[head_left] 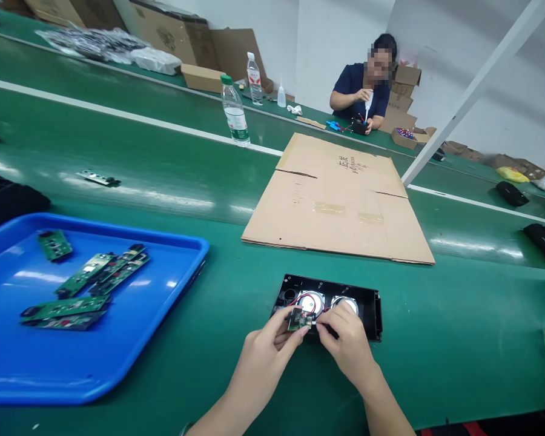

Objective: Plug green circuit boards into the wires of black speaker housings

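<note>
My left hand point(272, 342) is closed on a small green circuit board point(298, 320), held between thumb and fingers. At the board's right edge, my right hand point(345, 339) pinches a small white connector point(313, 323), which seems to touch the board. Red wires point(305, 296) run near it. Both hands are over a black speaker housing point(372, 312) lying on the green bench, with two round speaker drivers point(310, 303) inside. My right fingers partly cover the second driver.
To the left, a blue tray point(163, 242) holds several circuit boards point(84, 275). A flat cardboard sheet point(345, 194) lies beyond the housing. Another board point(98, 177) and a green-capped bottle point(235, 115) stand farther off. Across the bench sits a co-worker point(361, 91) holding a white bottle.
</note>
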Action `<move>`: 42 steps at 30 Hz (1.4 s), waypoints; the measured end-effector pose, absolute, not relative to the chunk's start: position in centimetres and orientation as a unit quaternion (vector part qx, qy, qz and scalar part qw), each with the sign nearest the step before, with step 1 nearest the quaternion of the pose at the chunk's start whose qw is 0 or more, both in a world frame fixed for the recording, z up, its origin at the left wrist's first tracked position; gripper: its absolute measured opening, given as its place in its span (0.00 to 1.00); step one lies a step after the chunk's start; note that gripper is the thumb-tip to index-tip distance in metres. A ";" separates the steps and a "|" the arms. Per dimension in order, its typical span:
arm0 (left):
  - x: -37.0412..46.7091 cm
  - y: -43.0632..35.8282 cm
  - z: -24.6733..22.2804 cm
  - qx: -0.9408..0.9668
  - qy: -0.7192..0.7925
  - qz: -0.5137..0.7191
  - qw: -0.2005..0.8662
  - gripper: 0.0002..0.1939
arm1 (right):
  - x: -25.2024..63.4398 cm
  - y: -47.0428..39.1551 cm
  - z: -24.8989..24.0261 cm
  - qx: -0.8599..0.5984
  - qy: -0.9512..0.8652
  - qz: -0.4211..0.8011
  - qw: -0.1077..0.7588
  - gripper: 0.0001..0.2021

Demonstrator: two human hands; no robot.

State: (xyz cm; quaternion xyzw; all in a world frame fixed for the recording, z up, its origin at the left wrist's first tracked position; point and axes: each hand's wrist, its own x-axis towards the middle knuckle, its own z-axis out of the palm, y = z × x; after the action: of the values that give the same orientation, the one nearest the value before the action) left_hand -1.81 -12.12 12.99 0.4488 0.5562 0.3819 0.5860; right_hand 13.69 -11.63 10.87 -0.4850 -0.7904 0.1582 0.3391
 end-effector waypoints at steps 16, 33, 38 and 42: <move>-1.6 -11.8 12.7 0.499 0.559 0.401 0.527 0.14 | 14.0 -11.3 11.0 -0.529 -0.760 0.145 0.349 0.09; -1.2 -11.7 12.5 0.645 0.520 0.376 0.415 0.12 | 13.9 -11.3 10.4 -0.483 -0.825 0.104 0.276 0.10; -1.4 -11.3 12.7 0.656 0.489 0.383 0.428 0.12 | 14.4 -11.3 9.9 -0.512 -0.792 0.160 0.293 0.07; -1.7 -11.0 12.6 0.663 0.461 0.375 0.455 0.12 | 14.5 -11.2 10.1 -0.532 -0.777 0.204 0.269 0.10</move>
State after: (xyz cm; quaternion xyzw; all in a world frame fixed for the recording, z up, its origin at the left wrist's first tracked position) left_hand -1.68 -11.03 12.60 0.6635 0.4607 0.3748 0.4552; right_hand 14.54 -11.24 10.11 -0.5317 -0.7767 0.2041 0.2690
